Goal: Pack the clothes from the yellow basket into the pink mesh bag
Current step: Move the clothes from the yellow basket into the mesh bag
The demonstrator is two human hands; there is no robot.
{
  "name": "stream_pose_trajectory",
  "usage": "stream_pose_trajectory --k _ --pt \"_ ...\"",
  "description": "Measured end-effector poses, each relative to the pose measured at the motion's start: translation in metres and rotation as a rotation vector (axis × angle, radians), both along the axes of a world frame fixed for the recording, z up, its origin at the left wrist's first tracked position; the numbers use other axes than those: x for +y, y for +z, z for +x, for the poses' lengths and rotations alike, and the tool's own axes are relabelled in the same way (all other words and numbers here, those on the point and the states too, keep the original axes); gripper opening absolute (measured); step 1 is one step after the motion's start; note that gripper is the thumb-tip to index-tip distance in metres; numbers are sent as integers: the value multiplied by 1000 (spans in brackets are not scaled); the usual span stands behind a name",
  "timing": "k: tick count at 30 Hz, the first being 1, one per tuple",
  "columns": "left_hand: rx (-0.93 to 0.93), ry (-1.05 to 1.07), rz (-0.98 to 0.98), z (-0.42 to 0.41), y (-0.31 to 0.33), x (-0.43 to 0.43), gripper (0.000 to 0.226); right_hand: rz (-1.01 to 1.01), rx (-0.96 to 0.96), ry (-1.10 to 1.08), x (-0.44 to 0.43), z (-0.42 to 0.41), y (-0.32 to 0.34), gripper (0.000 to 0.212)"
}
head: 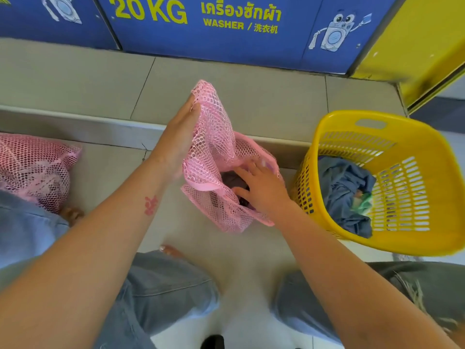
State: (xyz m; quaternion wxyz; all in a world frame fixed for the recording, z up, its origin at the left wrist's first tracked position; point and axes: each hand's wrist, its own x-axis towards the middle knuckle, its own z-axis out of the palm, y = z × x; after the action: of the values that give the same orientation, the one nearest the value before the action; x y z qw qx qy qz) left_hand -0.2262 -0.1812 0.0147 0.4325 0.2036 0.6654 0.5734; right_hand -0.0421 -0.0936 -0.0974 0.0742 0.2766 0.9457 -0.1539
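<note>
A pink mesh bag (214,144) stands on the tiled floor in the middle of the head view, its mouth open toward me. My left hand (180,134) grips the bag's raised upper edge and holds it up. My right hand (259,185) reaches into the mouth with fingers spread, resting on a dark garment (232,180) inside. To the right stands the yellow basket (427,238), tilted, with a blue-grey garment (344,192) and a bit of green cloth (363,202) in it.
A second pink mesh bag (35,167), filled, lies at the left on the floor. A raised tiled step (75,81) runs along the blue washer panels (226,34). A yellow panel (427,51) stands at the back right. My knees in grey jeans fill the foreground.
</note>
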Motion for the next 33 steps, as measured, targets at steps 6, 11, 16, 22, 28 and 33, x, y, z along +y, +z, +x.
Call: stream_pose_trajectory --k 6,11,16,22,28,33 --pt "24 17 44 29 13 10 55 32 242 -195 7 26 68 63" --pt "75 20 47 45 15 20 51 57 390 -503 46 70 116 65" --pt "94 -7 48 51 10 27 53 -84 138 -799 94 119 79 75" --pt "63 0 4 53 2 37 60 -259 -225 -823 103 137 14 118" --pt "49 24 6 49 -9 49 57 -369 -282 -741 109 124 -13 116" --pt "30 29 16 51 -13 54 60 -293 -198 -722 117 132 -11 81"
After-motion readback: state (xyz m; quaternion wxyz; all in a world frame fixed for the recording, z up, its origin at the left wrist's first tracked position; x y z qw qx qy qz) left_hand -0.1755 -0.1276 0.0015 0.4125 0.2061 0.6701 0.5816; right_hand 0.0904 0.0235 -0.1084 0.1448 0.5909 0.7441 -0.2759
